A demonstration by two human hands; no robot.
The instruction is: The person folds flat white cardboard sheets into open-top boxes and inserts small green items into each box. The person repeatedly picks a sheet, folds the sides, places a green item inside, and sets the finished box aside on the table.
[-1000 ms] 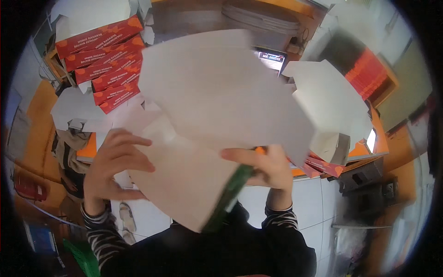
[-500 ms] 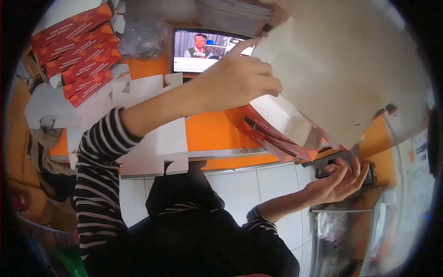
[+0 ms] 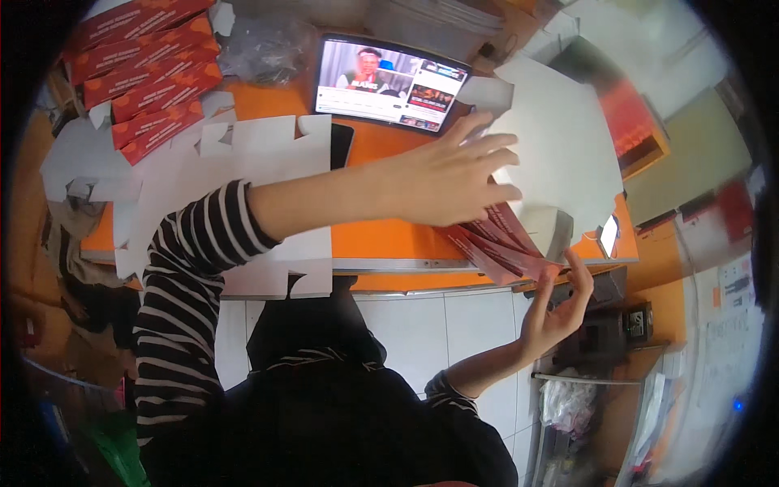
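Observation:
My left hand (image 3: 454, 180) reaches across the orange table, its fingers spread over the left edge of a white cardboard sheet (image 3: 560, 130). Beneath that hand lie several red printed cardboard pieces (image 3: 505, 235), overlapping at the table's front edge. My right hand (image 3: 556, 312) is at the near corner of this pile, fingers apart, with the fingertips at or touching the cardboard. Whether they press on it I cannot tell. To the left, a flat white die-cut box blank (image 3: 276, 211) lies partly under my left forearm.
A tablet (image 3: 389, 85) playing a video stands at the back of the orange table (image 3: 373, 237). Stacked red boxes (image 3: 150, 89) fill the back left, beside a clear plastic bag (image 3: 264, 49). A shelf with plastic bags (image 3: 568, 402) stands at the lower right.
The large raised cardboard sheet has come down to the right side of the table. My left hand has opened and moved slightly lower; my right hand has moved left to the pile's corner.

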